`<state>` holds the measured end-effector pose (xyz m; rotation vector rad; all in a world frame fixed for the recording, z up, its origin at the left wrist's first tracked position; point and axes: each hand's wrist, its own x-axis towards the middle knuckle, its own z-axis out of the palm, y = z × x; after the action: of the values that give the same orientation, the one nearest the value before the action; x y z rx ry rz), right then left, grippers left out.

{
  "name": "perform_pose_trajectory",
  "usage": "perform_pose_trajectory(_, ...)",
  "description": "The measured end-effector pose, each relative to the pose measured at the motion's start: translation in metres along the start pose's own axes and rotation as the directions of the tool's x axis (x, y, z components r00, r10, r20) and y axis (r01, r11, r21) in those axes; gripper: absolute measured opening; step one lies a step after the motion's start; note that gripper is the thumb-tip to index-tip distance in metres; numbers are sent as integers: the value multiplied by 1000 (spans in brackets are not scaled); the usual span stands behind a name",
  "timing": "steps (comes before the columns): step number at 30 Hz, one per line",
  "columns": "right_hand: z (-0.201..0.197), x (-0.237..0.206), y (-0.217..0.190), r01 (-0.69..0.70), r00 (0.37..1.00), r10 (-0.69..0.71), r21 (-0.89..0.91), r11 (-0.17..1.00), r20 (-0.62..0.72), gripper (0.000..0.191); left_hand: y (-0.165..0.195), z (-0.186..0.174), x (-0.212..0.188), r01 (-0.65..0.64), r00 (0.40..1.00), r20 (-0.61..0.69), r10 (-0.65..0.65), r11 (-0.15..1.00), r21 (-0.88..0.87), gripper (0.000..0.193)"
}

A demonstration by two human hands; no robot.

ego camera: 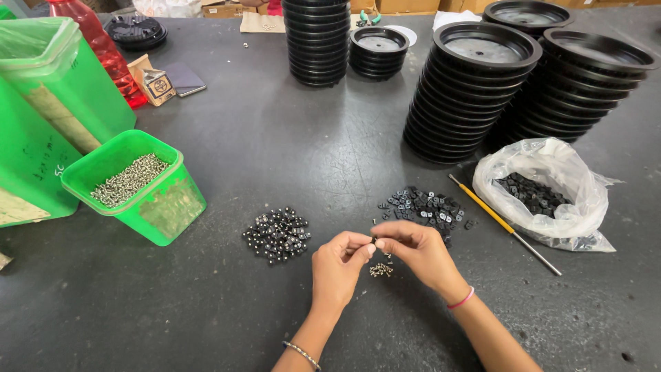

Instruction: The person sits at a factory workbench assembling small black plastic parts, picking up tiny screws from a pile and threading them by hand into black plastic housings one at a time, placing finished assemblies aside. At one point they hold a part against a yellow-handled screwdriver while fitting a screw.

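in hand: small black clip [374, 240] pinched by left hand [337, 265] and right hand [420, 251]
done: assembled pile [277, 234] (modest)
left: loose clips [427, 208], bag [544, 193] still full

Left hand [339, 265] and right hand [415, 249] meeting fingertip to fingertip above a dark table [275, 138], pinching one tiny dark part [375, 240] between them. Directly below, a small cluster of screws [381, 269]. Left of the hands, a pile of assembled black pieces [277, 235]; just beyond the right hand, a pile of small black clips [427, 208]. Further right, a yellow-handled screwdriver [501, 222] beside a clear plastic bag [551, 189] of black parts. Far left, a green tub [141, 186] filled with screws. At the back, stacks of black round trays [475, 89].
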<state>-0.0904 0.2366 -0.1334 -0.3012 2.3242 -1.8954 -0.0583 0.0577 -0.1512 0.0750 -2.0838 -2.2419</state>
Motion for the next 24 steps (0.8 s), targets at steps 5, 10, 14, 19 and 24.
perform_pose_trajectory(5, -2, 0, -1, 62, 998, -61, -85, 994, 15, 15, 7, -3, -1, -18, 999, 32, 17, 1000, 21, 9)
perform_pose_trajectory(10, 1, 0, -3, 43, 999, -43, -15, 999, 12, 14, 12, -4, -2, -49, 998, 41, 47, 998, 46, 9)
perform_pose_trajectory(14, -1, 1, -10, 42, 993, -54, 115, 992, 101, 18, 17, -11, 0, -185, 982, 6, 187, 965, 184, 10)
perform_pose_trajectory(19, -27, 6, -18, 98, 985, -113, -120, 988, -128, 30, 18, -59, 14, -295, 819, -196, 538, 690, 661, 7)
perform_pose_trajectory(24, -54, 7, -14, 26, 924, -258, -626, 780, -283, 20, 14, -94, 22, -59, 850, -278, 448, 605, 794, 7)
